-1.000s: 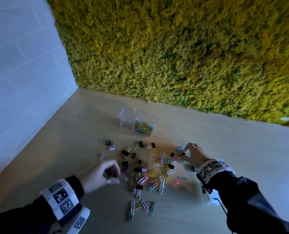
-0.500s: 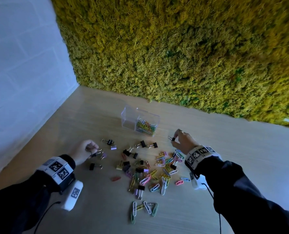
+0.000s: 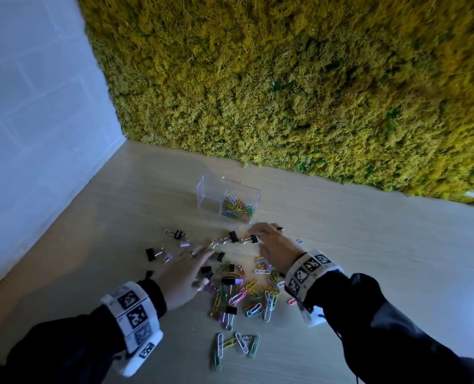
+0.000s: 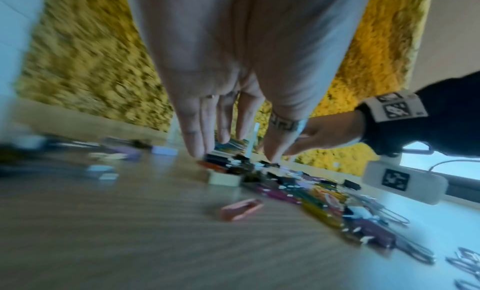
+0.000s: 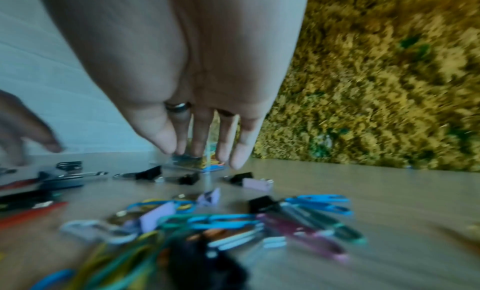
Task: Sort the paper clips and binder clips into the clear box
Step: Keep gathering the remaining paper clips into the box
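Observation:
The clear box [image 3: 211, 195] stands at the back of the table with two compartments. Its right one holds colored paper clips [image 3: 237, 207]; the left one looks empty. A pile of colored paper clips [image 3: 247, 295] mixed with binder clips lies in front of it. Black binder clips [image 3: 178, 234] and lilac ones [image 3: 184, 243] are scattered to the left. My left hand [image 3: 199, 261] [image 4: 233, 148] reaches over the pile's left side with straight fingers and holds nothing. My right hand [image 3: 266, 235] [image 5: 202, 152] hovers just before the box, fingers straight, beside a black binder clip [image 3: 254, 239].
A yellow-green moss wall [image 3: 285, 106] runs along the back of the wooden table [image 3: 369, 245], and a white brick wall [image 3: 36, 134] closes the left side. Several paper clips [image 3: 236, 345] lie apart near the front edge.
The left hand, curled at the left-hand binder clips before, has swung right over the pile with fingers straightened. The right hand, which pinched a small black clip, now has straight fingers near the box.

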Action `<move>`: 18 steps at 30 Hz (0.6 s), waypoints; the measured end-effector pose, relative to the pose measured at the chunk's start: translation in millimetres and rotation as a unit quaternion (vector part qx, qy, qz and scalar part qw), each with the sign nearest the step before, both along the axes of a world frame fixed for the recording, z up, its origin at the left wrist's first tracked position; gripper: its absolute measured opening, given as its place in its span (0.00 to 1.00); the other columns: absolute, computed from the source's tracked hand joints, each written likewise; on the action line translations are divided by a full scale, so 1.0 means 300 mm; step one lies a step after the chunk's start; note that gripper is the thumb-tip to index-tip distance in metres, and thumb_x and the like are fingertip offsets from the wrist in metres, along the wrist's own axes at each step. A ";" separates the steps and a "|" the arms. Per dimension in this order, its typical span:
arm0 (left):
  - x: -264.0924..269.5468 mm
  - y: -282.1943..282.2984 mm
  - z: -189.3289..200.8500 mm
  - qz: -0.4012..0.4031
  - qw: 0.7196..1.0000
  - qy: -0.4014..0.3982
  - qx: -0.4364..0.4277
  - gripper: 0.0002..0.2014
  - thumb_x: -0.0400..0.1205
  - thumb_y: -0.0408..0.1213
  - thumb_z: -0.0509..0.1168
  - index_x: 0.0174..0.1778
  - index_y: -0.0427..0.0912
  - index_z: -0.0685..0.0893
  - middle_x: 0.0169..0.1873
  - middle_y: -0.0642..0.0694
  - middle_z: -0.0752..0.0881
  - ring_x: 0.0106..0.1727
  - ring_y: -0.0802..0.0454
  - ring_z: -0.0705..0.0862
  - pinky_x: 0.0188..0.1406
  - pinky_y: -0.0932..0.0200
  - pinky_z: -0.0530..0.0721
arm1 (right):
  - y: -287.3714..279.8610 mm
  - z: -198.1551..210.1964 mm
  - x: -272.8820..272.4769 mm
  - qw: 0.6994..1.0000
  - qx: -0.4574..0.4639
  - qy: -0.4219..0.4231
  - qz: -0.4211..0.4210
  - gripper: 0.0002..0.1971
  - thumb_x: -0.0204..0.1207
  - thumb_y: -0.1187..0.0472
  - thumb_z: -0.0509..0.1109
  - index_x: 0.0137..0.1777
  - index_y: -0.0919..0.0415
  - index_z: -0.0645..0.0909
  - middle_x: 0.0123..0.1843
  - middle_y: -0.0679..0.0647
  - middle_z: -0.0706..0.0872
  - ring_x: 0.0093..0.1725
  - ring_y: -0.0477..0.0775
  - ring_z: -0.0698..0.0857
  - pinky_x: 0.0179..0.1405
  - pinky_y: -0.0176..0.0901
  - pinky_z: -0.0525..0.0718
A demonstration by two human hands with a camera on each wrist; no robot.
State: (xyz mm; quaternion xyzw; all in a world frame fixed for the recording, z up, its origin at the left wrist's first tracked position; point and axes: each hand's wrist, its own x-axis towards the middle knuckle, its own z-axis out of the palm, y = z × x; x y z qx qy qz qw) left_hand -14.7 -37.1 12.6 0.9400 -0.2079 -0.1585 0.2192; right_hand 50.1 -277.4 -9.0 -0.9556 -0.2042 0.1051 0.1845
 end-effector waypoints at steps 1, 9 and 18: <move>0.006 -0.034 0.003 -0.019 0.999 0.012 0.024 0.31 0.81 0.38 0.61 0.79 0.44 0.54 0.79 0.46 0.58 0.78 0.50 0.61 0.75 0.59 0.59 | 0.030 -0.014 -0.002 0.999 -0.015 0.017 0.029 0.20 0.72 0.74 0.59 0.64 0.65 0.78 0.71 0.57 0.75 0.70 0.63 0.71 0.71 0.62 0.71; 0.045 -0.038 -0.033 0.026 0.999 -0.015 0.044 0.23 0.74 0.41 0.70 0.64 0.48 0.74 0.64 0.51 0.73 0.62 0.51 0.76 0.58 0.55 0.76 | 0.069 -0.027 -0.034 0.993 -0.110 0.044 0.022 0.22 0.78 0.64 0.57 0.73 0.55 0.68 0.76 0.52 0.68 0.73 0.58 0.68 0.73 0.58 0.66; 0.046 -0.031 -0.041 0.049 0.998 0.042 -0.025 0.09 0.75 0.34 0.69 0.49 0.44 0.79 0.50 0.47 0.85 0.53 0.52 0.82 0.57 0.59 0.78 | 0.139 0.011 0.043 0.993 -0.100 0.066 0.009 0.18 0.74 0.65 0.64 0.65 0.64 0.75 0.67 0.58 0.73 0.62 0.62 0.79 0.65 0.53 0.78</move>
